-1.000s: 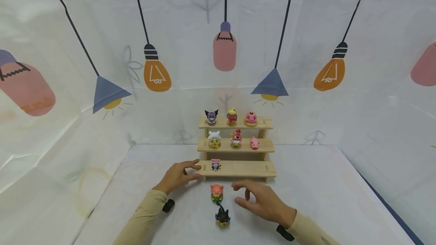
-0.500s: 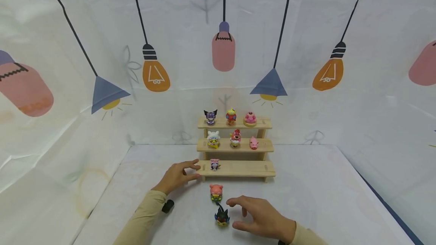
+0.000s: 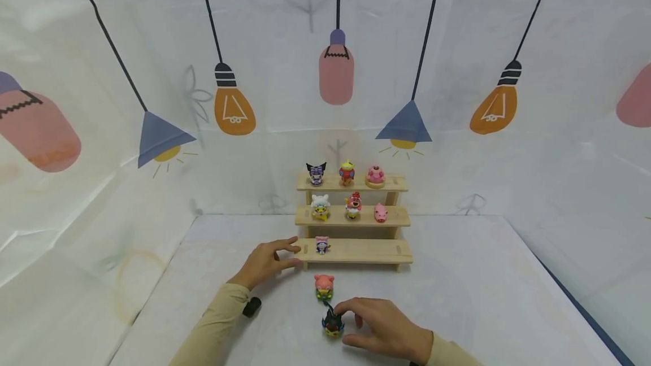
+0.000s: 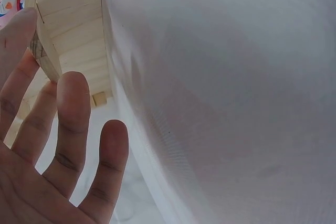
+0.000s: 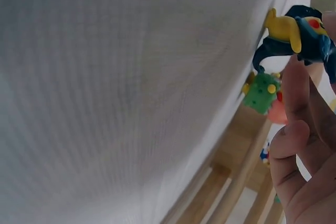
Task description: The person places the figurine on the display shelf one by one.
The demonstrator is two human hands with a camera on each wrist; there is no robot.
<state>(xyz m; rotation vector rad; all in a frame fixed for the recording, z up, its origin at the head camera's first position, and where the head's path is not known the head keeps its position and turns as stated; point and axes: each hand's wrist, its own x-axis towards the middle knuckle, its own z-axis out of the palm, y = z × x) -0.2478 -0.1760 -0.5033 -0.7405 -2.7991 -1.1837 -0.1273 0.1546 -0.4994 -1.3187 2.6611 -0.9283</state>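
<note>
The dark blue and yellow figurine (image 3: 332, 322) stands on the white bench (image 3: 458, 298), near the front edge, just nearer than the pink figurine (image 3: 323, 286). The right hand (image 3: 382, 330) curls beside it, fingertips touching its right side; the right wrist view shows fingers (image 5: 299, 103) against the toy, but whether the thumb has closed the pinch cannot be told. To grip it well, finger and thumb should meet low on the body, not on the thin pointed ears, and lift straight up so the pink figurine just beyond is not knocked. The left hand (image 3: 265, 262) lies with relaxed fingers holding nothing, fingertips at the left end of the wooden tiered shelf (image 3: 356, 250). A second ago the right hand hovered open farther back, right of the pink figurine; it has since come nearer and curled onto the dark toy. The left hand has not moved.
</note>
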